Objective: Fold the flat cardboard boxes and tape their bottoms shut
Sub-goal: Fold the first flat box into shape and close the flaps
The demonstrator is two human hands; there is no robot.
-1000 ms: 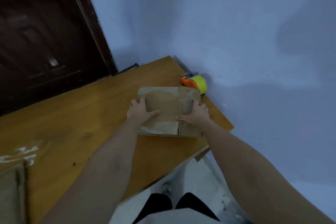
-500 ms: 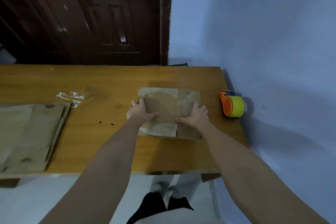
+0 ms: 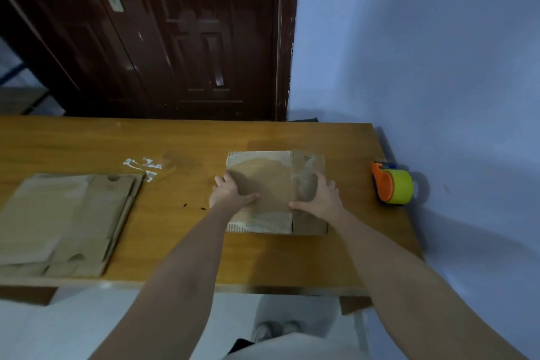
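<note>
Two hands press on one box (image 3: 276, 184) that stands on the table (image 3: 187, 143), right of centre. The box underside and interior are hidden, so any contents cannot be determined. Only the top face, formed by closed flaps, and a narrow strip of the near wall are visible. The top surface is brown cardboard with pale, scuffed bands along the far and near edges, and exposed corrugation shows at the near left edge. A seam runs front to back, right of the middle; glossy patches beside it may be tape, but this is hard to make out.

Left hand (image 3: 230, 193): open, palm down, fingers over the left edge of the box, thumb lying across the top.

Right hand (image 3: 321, 199): open, palm flat on the right flap, thumb pointing toward the seam.

A stack of flat boxes (image 3: 64, 219) lies at the left end of the table, well apart from the box; its left part is cut off by the frame edge. A tape dispenser (image 3: 393, 186), orange with a yellow roll, sits near the right table edge. White smears (image 3: 143, 165) mark the table just beyond the stack.
</note>
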